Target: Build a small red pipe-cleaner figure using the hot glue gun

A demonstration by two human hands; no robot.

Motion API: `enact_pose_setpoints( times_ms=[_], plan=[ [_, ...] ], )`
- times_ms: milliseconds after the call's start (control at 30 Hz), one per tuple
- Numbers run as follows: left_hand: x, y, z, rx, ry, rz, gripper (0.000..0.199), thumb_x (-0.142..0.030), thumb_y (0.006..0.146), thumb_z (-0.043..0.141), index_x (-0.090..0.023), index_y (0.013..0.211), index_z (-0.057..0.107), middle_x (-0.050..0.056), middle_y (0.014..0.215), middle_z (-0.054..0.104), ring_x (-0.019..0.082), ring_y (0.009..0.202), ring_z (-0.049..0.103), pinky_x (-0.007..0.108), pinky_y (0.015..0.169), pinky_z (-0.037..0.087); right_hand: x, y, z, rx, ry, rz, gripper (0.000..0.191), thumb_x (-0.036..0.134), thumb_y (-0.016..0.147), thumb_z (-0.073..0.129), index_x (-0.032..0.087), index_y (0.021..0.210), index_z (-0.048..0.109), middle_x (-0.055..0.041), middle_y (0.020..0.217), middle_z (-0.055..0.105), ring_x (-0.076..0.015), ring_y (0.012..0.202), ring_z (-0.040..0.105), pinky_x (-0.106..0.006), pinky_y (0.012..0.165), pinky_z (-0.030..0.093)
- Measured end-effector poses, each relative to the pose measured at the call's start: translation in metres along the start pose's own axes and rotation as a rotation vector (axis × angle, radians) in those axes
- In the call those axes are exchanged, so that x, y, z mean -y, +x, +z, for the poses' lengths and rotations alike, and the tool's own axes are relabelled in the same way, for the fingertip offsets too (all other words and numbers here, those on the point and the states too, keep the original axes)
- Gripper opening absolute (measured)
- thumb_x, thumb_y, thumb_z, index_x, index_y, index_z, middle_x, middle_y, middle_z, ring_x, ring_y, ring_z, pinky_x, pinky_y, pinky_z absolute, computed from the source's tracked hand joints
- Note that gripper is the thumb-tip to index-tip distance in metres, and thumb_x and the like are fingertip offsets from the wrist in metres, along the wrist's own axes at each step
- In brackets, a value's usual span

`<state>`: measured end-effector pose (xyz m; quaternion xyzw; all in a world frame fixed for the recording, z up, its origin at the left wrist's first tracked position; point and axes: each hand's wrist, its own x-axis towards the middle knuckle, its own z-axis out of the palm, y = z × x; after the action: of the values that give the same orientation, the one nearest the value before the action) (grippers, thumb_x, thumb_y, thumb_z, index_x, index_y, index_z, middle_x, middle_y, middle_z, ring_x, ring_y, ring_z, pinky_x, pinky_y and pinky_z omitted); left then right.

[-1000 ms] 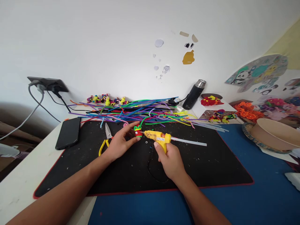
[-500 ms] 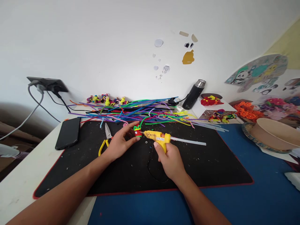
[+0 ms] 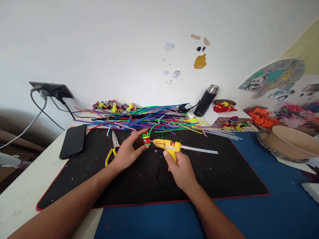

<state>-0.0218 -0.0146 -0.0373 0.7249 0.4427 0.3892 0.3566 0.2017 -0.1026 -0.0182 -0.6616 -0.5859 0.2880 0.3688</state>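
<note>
Between the thumb and fingers of my left hand (image 3: 128, 149) is a small red pipe-cleaner figure (image 3: 147, 140) with green and yellow on top and a googly eye on its side. My right hand (image 3: 183, 169) grips a yellow glue gun (image 3: 163, 144) by its handle, and a long clear glue stick (image 3: 200, 149) sticks out of its back. The nozzle points left and is at the figure's right side; whether it touches cannot be made out. A loose googly eye (image 3: 156, 151) lies on the black mat (image 3: 219, 179) below the nozzle. Yellow-handled pliers or snips (image 3: 115, 139) lie left of my left hand.
Colourful pipe cleaners (image 3: 139, 116) lie piled along the wall, with small finished figures (image 3: 112, 105) behind them. A black phone (image 3: 72, 142) rests at the left. At the right stand a black flask (image 3: 206, 101) and a beige bowl (image 3: 294, 142). The glue gun's cord (image 3: 159, 179) loops across the mat.
Almost nothing differs. Both hands, the red figure and the glue gun keep their places; the view has shifted very slightly.
</note>
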Motion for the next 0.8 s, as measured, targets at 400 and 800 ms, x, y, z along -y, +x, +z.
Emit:
enact_pose_setpoints(
  times_ms=[400,800],
  plan=[
    [0.002,0.004,-0.001,-0.154,-0.117,-0.066,0.067,-0.044,0.086,0.076,-0.025,0.149,0.061,0.000,0.091,0.068,0.020,0.083,0.066,0.033,0.078,0.056,-0.013,0.003,0.008,-0.006,0.212,0.113,0.052,0.071,0.091,0.059,0.023,0.073,0.060,0.0008,0.053,0.057,-0.0162,0.049,0.053,-0.028,0.051,0.041],
    [0.003,0.002,0.001,-0.138,-0.103,-0.018,0.066,-0.050,0.088,0.075,-0.024,0.147,0.062,0.001,0.089,0.069,0.020,0.082,0.065,0.035,0.078,0.053,-0.031,-0.015,-0.058,0.185,0.319,0.336,0.059,0.078,0.089,0.057,0.020,0.092,0.060,0.0069,0.057,0.058,-0.0101,0.037,0.048,-0.021,0.038,0.029]
  ],
)
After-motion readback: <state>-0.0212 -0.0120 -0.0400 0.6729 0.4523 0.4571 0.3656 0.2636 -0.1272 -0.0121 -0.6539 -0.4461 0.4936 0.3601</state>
